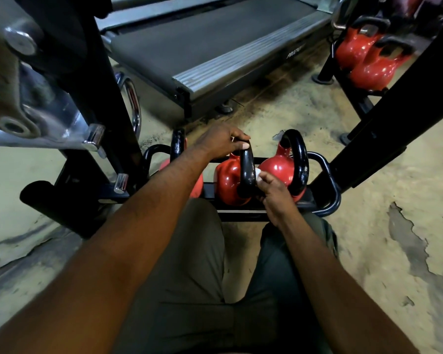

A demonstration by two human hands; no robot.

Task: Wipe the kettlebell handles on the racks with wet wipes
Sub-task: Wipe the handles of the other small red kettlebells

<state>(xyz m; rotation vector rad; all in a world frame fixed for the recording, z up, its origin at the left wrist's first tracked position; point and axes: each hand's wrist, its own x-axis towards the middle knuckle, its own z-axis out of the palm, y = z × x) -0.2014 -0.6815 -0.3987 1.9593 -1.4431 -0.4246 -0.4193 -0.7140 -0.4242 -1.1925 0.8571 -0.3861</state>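
Okay, left to right: the low rack (330,175) sits on the floor in front of the person's knees and works as the tray, with three red kettlebells in a row in it. The left kettlebell (177,146) is mostly hidden behind the forearm, no hand on it. The left hand (221,141) is curled over the top of the middle kettlebell (228,182) handle (248,172), steadying it. The right hand (274,194) pinches a small white wet wipe (258,171) against that handle's right side, low, near the body. The right kettlebell (278,169) is just beside, untouched. Handling guess: heavy, rigid iron with a glossy handle that is slick once wet, so hold the loop top and wipe in place, no lifting. The wipe is soft and limp and bunches easily. The far rack (356,98), upper right and well apart, holds at least two more red kettlebells (363,54).
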